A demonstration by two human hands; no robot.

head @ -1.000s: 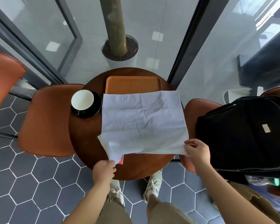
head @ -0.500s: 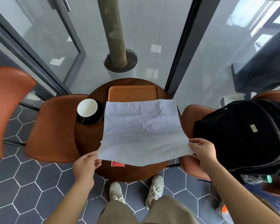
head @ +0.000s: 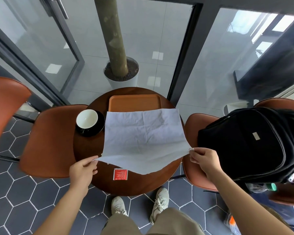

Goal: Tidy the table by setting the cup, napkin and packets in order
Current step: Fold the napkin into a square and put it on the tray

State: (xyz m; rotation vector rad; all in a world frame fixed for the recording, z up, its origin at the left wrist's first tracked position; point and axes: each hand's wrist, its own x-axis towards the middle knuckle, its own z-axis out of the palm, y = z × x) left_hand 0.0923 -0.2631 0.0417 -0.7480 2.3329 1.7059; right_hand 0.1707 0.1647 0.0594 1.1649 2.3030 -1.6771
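the napkin [head: 143, 139] is hanging spread over the middle of the table [head: 85, 150], its near corners being pinched by the left hand [head: 81, 170] at seven o'clock and the right hand [head: 204, 160] at four, the red packet [head: 120, 174] lying at six, the cup [head: 87, 119] sitting at ten.

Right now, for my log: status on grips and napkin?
Left grip and right grip each pinch a near corner of the napkin. Far edge over tray. Red packet by near edge; cup aside.

cup [head: 87, 118] left of napkin [head: 143, 133], tray [head: 134, 102] behind, packet [head: 120, 174] in front
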